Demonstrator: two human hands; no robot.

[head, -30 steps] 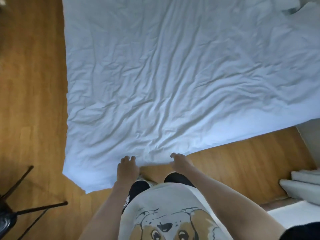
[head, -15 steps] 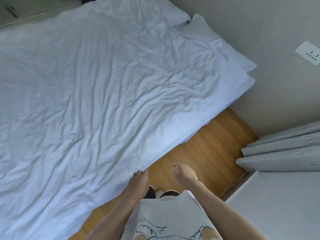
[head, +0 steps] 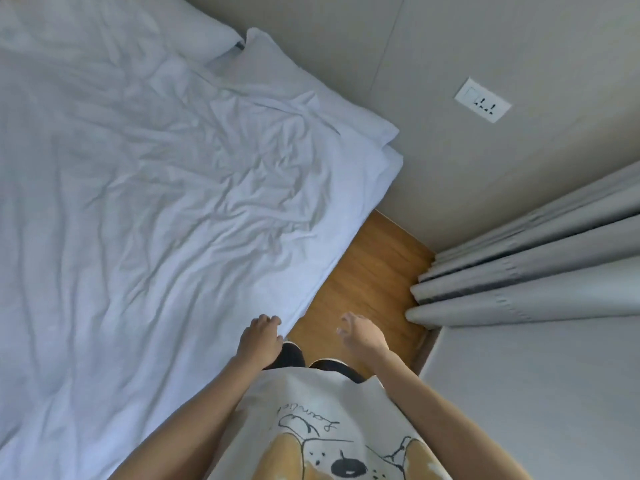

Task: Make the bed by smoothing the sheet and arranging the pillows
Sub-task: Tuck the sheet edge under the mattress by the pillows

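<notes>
Close by left hand (head: 259,341), sheet (head: 156,202) edge, floor (head: 367,271) strip beside.

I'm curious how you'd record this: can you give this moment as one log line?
stage: bedside | left hand: fingers curled at sheet edge | right hand: free over floor | sheet: wrinkled | pillows: by wall

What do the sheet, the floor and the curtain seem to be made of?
Sheet: thin woven cloth, probably cotton, white and matt; it holds many fine creases.
Floor: wood or wood-look laminate, warm brown, slightly glossy; faint grain lines show.
Curtain: heavier grey fabric, matt; it hangs in thick, rounded folds.
</notes>
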